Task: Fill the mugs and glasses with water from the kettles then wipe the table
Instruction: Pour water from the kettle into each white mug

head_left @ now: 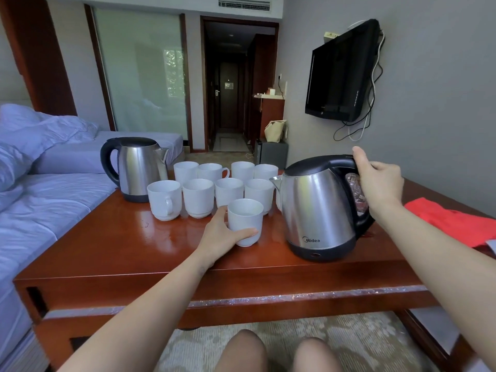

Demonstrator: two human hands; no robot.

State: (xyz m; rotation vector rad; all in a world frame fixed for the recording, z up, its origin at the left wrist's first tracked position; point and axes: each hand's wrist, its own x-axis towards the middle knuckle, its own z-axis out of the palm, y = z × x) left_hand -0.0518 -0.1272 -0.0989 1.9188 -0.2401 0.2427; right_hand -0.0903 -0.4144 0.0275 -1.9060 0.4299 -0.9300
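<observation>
Several white mugs (198, 197) stand in two rows at the back of the wooden table (134, 253). One white mug (245, 220) stands apart in front of them, and my left hand (222, 233) grips it from the left. A steel kettle (316, 208) with a black handle stands upright to the mug's right, its spout pointing left. My right hand (375, 181) grips its handle. A second steel kettle (137, 167) stands at the table's back left corner, untouched.
A red cloth (456, 224) lies on the table's right side. A bed with white linen (40, 183) adjoins the table on the left. A television (341, 73) hangs on the right wall. My knees (276, 355) are below the table's front edge.
</observation>
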